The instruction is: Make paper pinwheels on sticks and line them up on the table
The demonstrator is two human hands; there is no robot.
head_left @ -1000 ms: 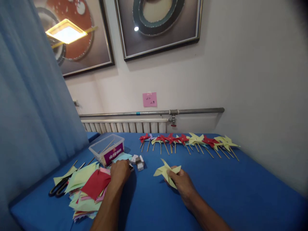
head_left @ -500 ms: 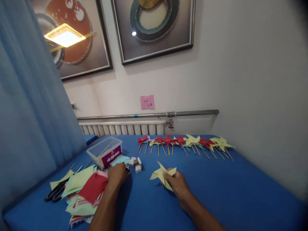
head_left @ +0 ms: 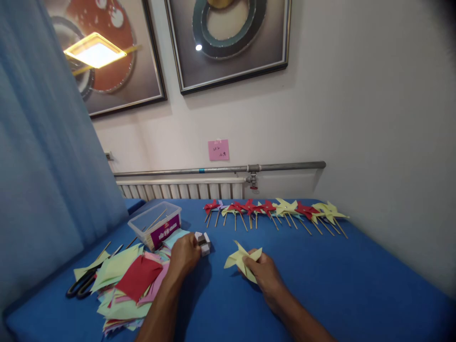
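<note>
One pale-yellow paper pinwheel (head_left: pixel 237 259) sat pinched between the thumb and fingers of my right hand (head_left: pixel 262 274), its blades splayed with no long axis, directly right of my left hand (head_left: pixel 185 253) across a gap of blue cloth (head_left: pixel 320 289). My left fingers curled inward beside small white boxes (head_left: pixel 204 249); whether they gripped anything, I could not tell. Stacked paper squares (head_left: pixel 139 278), black-handled scissors (head_left: pixel 93 275) and a clear plastic tub (head_left: pixel 165 232) flanked my left arm, while stick-mounted pinwheels (head_left: pixel 251 207) lined the far edge, outside the gap.
</note>
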